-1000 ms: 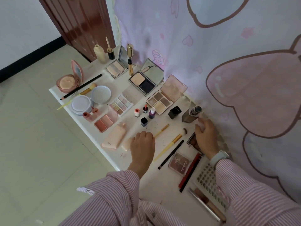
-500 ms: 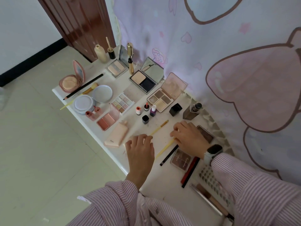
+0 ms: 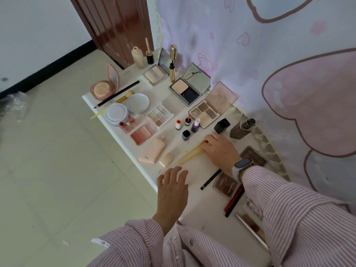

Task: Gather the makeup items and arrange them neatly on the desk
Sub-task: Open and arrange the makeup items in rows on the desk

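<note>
1. Makeup items lie spread over the white desk, most of them well apart from one another; two yellow-handled brushes lie side by side near the middle, just beside a peach tube.
2. From my remote seat I see my right hand lying over the far ends of the two brushes, fingers curled down on them; I take it as grasping both, though the fingertips are hidden.
3. My left hand hovers at the desk's near edge, fingers relaxed and spread, holding nothing.
4. To do this step well, I judge I should keep the two handles parallel, slide them together and not lift one alone, and stay clear of the small nail polish bottles standing just beyond my knuckles.
5. Against the picture half a second back, the right hand has moved further up the desk and the brushes now lie paired; the left hand has drawn back from the peach tube toward the edge.
</note>
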Motion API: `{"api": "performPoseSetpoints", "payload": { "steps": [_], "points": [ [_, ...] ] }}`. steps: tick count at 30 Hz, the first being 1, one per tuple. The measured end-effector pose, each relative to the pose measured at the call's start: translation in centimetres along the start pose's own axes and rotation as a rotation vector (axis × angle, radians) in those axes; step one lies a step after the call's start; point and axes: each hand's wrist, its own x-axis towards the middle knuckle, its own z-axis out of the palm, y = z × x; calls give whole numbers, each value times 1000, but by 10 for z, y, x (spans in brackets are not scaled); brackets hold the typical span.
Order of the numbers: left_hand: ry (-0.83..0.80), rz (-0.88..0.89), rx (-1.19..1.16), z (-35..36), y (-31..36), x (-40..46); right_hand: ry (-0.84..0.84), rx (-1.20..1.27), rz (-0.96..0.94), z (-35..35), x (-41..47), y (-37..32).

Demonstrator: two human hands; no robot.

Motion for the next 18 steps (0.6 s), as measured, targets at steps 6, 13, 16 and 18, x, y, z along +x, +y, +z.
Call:
{"api": "performPoseSetpoints", "payload": {
  "steps": [6,13,16,18],
  "points": [
    [-17,-23,-30,3,-4,-6,-4,144,-152,-3,-44,-19],
    [-14,-40,-95,0,-6,-7,-89,-53,-238,13,-70,-33],
    [-29,-56,-132,-1,-6,-8,13,-128,-312,10,-61,-33],
    [-24,-92,-208,-2,-7,-8,120,-101,-288,3,-53,-34]
  ]
}}
